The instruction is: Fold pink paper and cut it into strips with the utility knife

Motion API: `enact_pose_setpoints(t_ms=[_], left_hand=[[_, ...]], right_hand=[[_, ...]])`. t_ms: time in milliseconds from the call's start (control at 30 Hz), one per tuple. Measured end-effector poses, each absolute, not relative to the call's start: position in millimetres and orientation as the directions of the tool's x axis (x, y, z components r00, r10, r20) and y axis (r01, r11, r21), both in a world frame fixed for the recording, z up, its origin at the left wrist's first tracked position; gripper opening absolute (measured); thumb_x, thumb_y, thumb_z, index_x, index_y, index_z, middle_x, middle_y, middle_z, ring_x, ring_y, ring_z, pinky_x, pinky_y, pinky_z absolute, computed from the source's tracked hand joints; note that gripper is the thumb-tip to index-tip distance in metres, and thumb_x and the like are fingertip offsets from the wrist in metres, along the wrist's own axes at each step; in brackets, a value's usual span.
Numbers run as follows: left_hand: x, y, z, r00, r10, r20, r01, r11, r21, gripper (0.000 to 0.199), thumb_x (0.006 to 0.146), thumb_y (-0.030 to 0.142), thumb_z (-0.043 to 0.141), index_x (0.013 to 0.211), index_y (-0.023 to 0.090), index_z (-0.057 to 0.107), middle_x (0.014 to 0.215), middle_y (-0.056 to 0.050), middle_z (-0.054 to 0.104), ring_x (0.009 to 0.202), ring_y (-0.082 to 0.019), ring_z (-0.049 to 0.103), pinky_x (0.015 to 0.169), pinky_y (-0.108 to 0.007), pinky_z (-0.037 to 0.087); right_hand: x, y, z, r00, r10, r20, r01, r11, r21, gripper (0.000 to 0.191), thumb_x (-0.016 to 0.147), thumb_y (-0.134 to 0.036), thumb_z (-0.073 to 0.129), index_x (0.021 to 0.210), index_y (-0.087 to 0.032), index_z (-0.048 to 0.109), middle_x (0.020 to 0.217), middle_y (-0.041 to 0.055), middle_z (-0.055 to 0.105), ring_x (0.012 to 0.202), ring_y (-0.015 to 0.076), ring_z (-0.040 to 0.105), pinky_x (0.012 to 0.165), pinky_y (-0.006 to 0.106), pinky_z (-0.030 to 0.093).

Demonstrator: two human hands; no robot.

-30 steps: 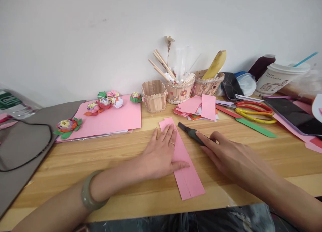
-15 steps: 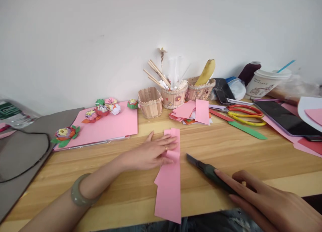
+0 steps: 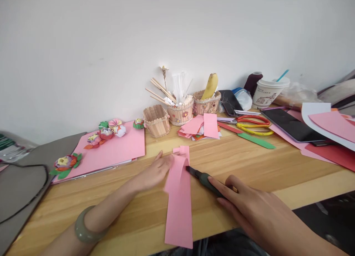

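My left hand (image 3: 156,172), with a green bangle on the wrist, pinches the upper part of a pink paper strip (image 3: 179,211) that lies lengthwise near the table's front edge. The strip's top layer is lifted and curled over. In my right hand (image 3: 235,196) is a dark green utility knife (image 3: 206,181), its blade pointing left. The blade tip touches or nearly touches the strip's right edge beside the curled fold. A small piece of pink paper shows behind the fold.
Paper flowers (image 3: 105,133) rest on pink sheets at the left. Small wooden baskets (image 3: 156,121), cut papers (image 3: 210,125), scissors (image 3: 253,124), a phone (image 3: 294,125) and a lidded cup (image 3: 269,93) stand or lie along the back and right.
My left hand has gone from lying flat on the strip to lifting its top layer. The knife blade has come up to the strip's right edge. The camera view has shifted.
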State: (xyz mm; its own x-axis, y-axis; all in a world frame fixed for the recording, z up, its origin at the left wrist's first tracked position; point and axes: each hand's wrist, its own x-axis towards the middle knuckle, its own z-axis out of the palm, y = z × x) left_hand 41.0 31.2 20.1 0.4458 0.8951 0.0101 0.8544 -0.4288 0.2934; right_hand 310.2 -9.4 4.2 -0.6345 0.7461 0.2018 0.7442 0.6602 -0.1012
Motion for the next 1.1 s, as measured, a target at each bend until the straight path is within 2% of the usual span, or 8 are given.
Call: enact_pose_setpoints(t_ms=[133,267,333,400,600,700,900,1100], left_hand=[[49,36,17,0.362,0.932,0.004,0.838,-0.327,0.437,0.072,0.1,0.036,-0.007,0.126,0.025,0.059,0.132,0.002,0.056,0.127,-0.017,0.049,0.107,-0.039,0.039],[53,44,8,0.364,0.93,0.051,0.8,-0.34,0.493,0.044,0.1,0.04,0.032,0.134,0.019,0.05,0.138,-0.004,0.052,0.126,-0.019,0.05,0.106,-0.036,0.04],[53,47,4,0.401,0.914,0.062,0.787,-0.378,0.488,0.048,0.094,0.038,0.05,0.139,0.02,0.044,0.143,-0.004,0.047,0.131,-0.019,0.043,0.11,-0.036,0.035],[51,49,3,0.445,0.894,0.047,0.778,-0.413,0.474,0.055,0.091,0.037,0.058,0.14,0.02,0.042,0.147,-0.004,0.041,0.137,-0.019,0.034,0.113,-0.037,0.03],[48,51,0,0.514,0.856,-0.048,0.785,-0.448,0.427,0.064,0.094,0.04,0.052,0.146,0.011,0.029,0.153,-0.01,0.026,0.143,-0.017,0.02,0.117,-0.037,0.018],[47,51,0,0.532,0.844,-0.065,0.79,-0.468,0.395,0.065,0.095,0.044,0.048,0.147,0.014,0.024,0.154,-0.008,0.023,0.143,-0.016,0.016,0.117,-0.036,0.015],[44,49,1,0.527,0.848,-0.06,0.814,-0.483,0.322,0.063,0.096,0.052,0.04,0.147,0.019,0.023,0.155,-0.004,0.021,0.145,-0.018,0.004,0.117,-0.047,0.003],[44,48,2,0.527,0.848,-0.059,0.82,-0.488,0.298,0.061,0.096,0.053,0.038,0.147,0.021,0.024,0.154,-0.004,0.022,0.145,-0.019,0.004,0.116,-0.048,0.003]], right_hand=[[302,-5,0,-0.627,0.738,0.249,0.77,0.637,0.049,0.037,0.093,-0.023,0.042,0.129,-0.019,0.046,0.079,-0.0011,0.056,0.044,0.016,0.059,0.035,0.028,0.036],[296,-5,-1,-0.614,0.728,0.306,0.783,0.611,0.119,0.037,0.087,-0.019,0.05,0.123,-0.017,0.051,0.076,-0.0018,0.055,0.042,0.0165,0.059,0.033,0.028,0.032],[294,-5,-2,-0.61,0.727,0.317,0.787,0.603,0.132,0.038,0.085,-0.017,0.051,0.123,-0.017,0.051,0.076,-0.0019,0.056,0.043,0.0159,0.058,0.034,0.028,0.031],[293,-5,-2,-0.61,0.724,0.321,0.788,0.598,0.148,0.04,0.085,-0.016,0.051,0.124,-0.018,0.051,0.076,-0.0017,0.056,0.043,0.0149,0.058,0.035,0.027,0.031],[286,-5,-2,-0.609,0.723,0.325,0.791,0.583,0.185,0.041,0.083,-0.013,0.05,0.124,-0.016,0.052,0.077,-0.0005,0.056,0.042,0.013,0.056,0.034,0.026,0.032],[284,-5,-3,-0.614,0.711,0.343,0.787,0.586,0.194,0.046,0.079,-0.01,0.051,0.125,-0.015,0.051,0.078,-0.0003,0.055,0.043,0.0135,0.057,0.033,0.025,0.034],[289,-8,-4,-0.624,0.705,0.337,0.781,0.583,0.226,0.055,0.075,-0.006,0.052,0.13,-0.014,0.046,0.081,0.0004,0.053,0.042,0.0135,0.057,0.03,0.025,0.033],[285,-2,-4,-0.623,0.716,0.315,0.782,0.573,0.244,0.051,0.078,-0.008,0.052,0.129,-0.013,0.047,0.081,0.0013,0.053,0.047,0.0142,0.059,0.032,0.024,0.03]])
